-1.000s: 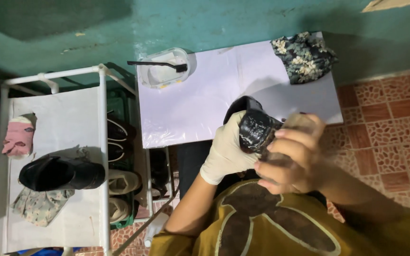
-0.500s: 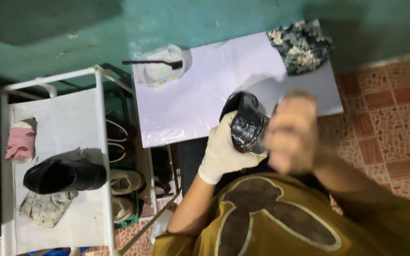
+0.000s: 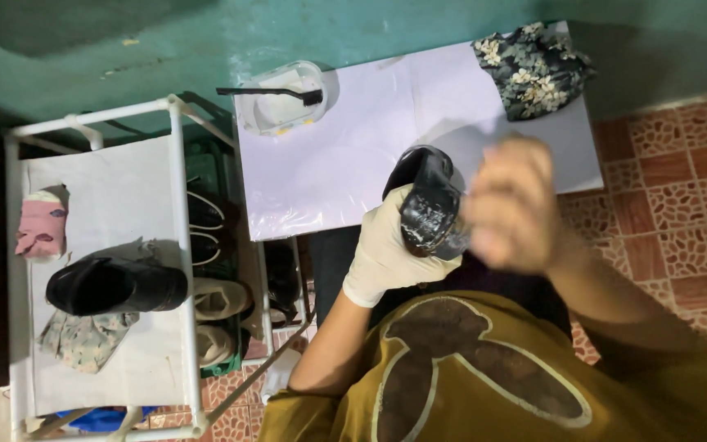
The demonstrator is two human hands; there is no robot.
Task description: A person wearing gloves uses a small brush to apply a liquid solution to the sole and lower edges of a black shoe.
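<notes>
Black leather, scuffed with pale smears, marks the shoe held over the near edge of the white-covered counter. The left hand wears a pale glove and its fingers wrap closed around the shoe from below. The right hand is bare and blurred just beside the shoe (whether its fingers grip anything, I cannot tell). At the counter's far left corner sits a clear tub with a dark brush lying across its rim. A flowered cloth is bunched at the far right corner. Left of the counter stands a white rack, its top shelf carrying another black shoe, a pink cloth and a patterned rag.
</notes>
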